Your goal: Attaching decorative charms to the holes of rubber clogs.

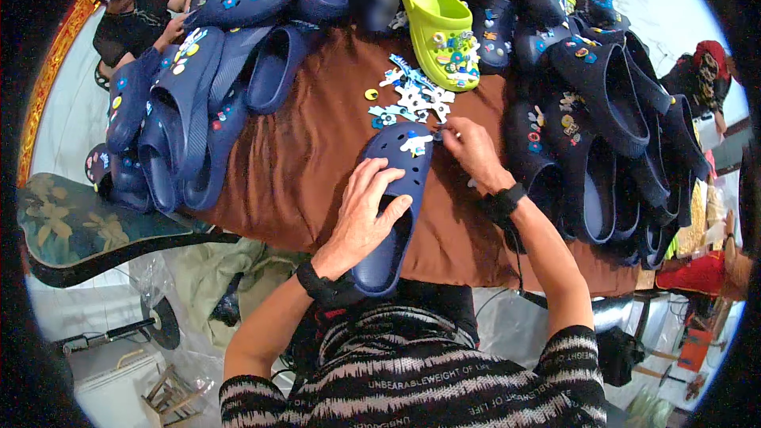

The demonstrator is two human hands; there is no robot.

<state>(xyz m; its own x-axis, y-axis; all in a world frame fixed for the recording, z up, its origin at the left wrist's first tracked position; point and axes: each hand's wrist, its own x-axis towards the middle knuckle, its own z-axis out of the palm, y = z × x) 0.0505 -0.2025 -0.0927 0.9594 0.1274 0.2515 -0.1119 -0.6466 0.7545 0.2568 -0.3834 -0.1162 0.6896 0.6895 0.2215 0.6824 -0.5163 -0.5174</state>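
A navy clog [386, 257] lies in front of me on the brown cloth, its toe pointing away. My left hand [366, 202] rests across its upper and grips it, thumb on the near side of the opening. One white-and-blue shoe charm [414, 143] sits on the clog's holed toe. Just right of the toe, my right hand [469, 150] pinches something small whose kind is hidden by the fingertips. Beyond the toe is a loose pile of white, blue and dark charms [416, 97], with a small yellow round charm [370, 95] beside it.
A lime-green clog [444, 40] covered in charms stands behind the pile. Navy clogs are heaped at left [178, 111] and right [594, 135] on the brown cloth [333, 111]. A padded chair [87, 222] is at left. Other people [135, 20] are at far left and right.
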